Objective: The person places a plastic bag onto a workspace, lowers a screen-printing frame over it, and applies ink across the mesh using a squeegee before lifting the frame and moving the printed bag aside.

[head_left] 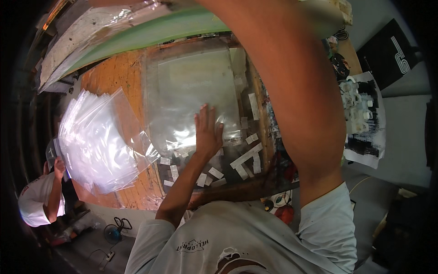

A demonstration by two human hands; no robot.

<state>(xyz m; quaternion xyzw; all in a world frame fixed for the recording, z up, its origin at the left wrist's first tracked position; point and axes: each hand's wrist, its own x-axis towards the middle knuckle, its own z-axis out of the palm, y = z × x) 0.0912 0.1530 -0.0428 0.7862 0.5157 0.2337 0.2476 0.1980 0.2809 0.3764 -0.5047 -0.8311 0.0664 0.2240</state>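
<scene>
My left hand (209, 133) lies flat on a clear plastic bag (182, 102), its fingers stretched out and its thumb a little apart. The bag rests on a dark-framed work board on the table. My right arm (292, 86) reaches up across the view and leaves it at the top edge, so the hand is out of sight. Beyond the bag, a pale green, film-edged frame (150, 34) stands raised at a slant. Left of the bag, a fanned pile of clear plastic bags (98, 141) covers part of the table.
Pale tape strips (246, 155) stick to the board around the bag. The wooden tabletop (130, 68) shows between bags and board. White-capped containers (360, 109) stand on ink-stained paper at the right. Another person (43, 201) works at the far left, a hand near the pile.
</scene>
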